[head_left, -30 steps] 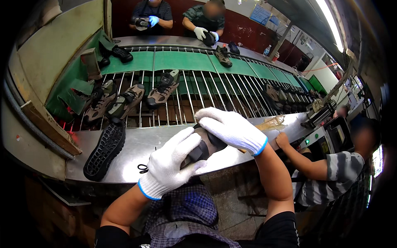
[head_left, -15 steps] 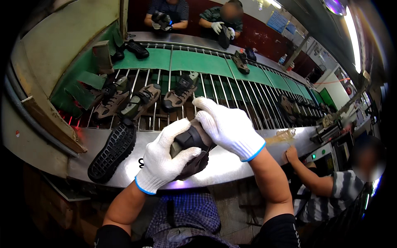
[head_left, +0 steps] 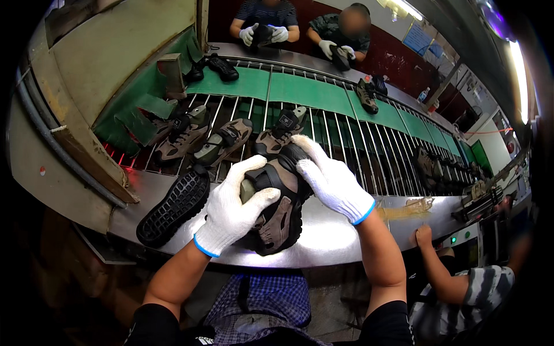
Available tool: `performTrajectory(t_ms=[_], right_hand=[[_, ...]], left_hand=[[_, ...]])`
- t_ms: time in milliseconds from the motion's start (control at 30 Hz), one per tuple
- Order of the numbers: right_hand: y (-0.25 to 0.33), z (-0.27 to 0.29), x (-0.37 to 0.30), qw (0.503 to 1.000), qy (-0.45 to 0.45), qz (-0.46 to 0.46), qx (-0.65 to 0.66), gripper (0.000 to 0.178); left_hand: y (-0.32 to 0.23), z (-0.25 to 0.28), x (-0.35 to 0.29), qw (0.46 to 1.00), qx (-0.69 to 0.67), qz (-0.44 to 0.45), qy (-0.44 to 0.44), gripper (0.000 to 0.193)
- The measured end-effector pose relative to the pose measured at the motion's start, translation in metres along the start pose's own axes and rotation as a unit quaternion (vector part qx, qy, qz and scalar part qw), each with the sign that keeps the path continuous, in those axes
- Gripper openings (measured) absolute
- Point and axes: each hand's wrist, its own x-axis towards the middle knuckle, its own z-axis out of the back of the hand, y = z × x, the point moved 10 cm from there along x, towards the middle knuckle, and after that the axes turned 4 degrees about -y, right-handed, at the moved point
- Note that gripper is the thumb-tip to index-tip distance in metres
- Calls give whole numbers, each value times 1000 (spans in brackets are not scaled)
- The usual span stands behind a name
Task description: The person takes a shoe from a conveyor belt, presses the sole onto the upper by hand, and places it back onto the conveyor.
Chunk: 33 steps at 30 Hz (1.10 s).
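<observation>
Both of my hands wear white knit gloves with blue cuffs and hold one brown and black sandal-type shoe (head_left: 279, 216) over the shiny metal ledge (head_left: 340, 233). My left hand (head_left: 234, 205) grips its left side, thumb across the upper. My right hand (head_left: 329, 179) presses on the top and far end of the shoe. A black rubber sole (head_left: 173, 205) lies tread up on the ledge just left of my left hand.
Three tan and olive shoes (head_left: 222, 141) ride on the rod conveyor (head_left: 346, 144) beyond my hands, with more shoes further right. Two people in white gloves work at the far side (head_left: 300, 32). A seated person's arm (head_left: 435, 268) rests at my right.
My hands have brought the shoe a little closer and turned it, with the right hand sliding onto its far end. The view has tilted slightly; the shoes on the conveyor sit nearer.
</observation>
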Motion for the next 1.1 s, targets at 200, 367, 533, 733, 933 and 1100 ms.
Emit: performTrajectory(t_ms=[200, 367, 533, 733, 933, 1100], right_hand=[[-27, -6, -19, 985, -143, 77, -53, 61], [-20, -12, -23, 991, -120, 61, -18, 62], [-44, -14, -23, 981, -121, 86, 126, 59], [-36, -13, -20, 994, -91, 27, 55, 59], [-44, -31, -24, 987, -124, 66, 73, 68], [-57, -59, -31, 979, -123, 78, 140, 76]], left_hand=[[-14, -13, -3, 995, 35, -78, -44, 60], [-12, -9, -8, 996, 41, -62, -57, 61], [-11, -6, -7, 990, 36, -110, -76, 62], [-9, -5, -9, 990, 54, -108, -69, 61], [-1, -2, -10, 994, -33, -79, -60, 59], [2, 5, -14, 994, -60, -64, -62, 58]])
